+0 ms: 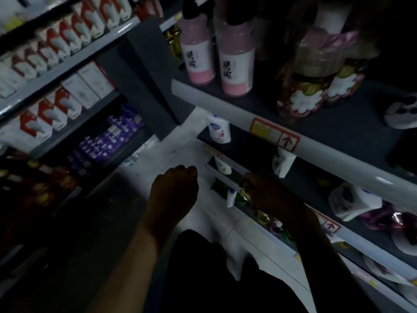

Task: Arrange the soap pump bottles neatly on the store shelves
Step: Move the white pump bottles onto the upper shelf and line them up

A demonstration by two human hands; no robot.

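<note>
**Hands low beside dim store shelves**

The left hand point(174, 188) has its fingers curled in, holding nothing, above the pale floor point(171, 152). The right hand point(270, 195) reaches into a low shelf point(331, 225) among small bottles; it is too dark to tell how its fingers lie. A white bottle point(231, 197) stands just beside it. Two pink pump bottles point(237, 57) stand upright on the top shelf point(225, 107), near floral bottles point(300, 96).

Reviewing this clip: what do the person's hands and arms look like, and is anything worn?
The left hand and right hand are ungloved. The forearms are bare, with no sleeves in view. No watch or bracelet shows, and the dim light would hide any rings.
</note>
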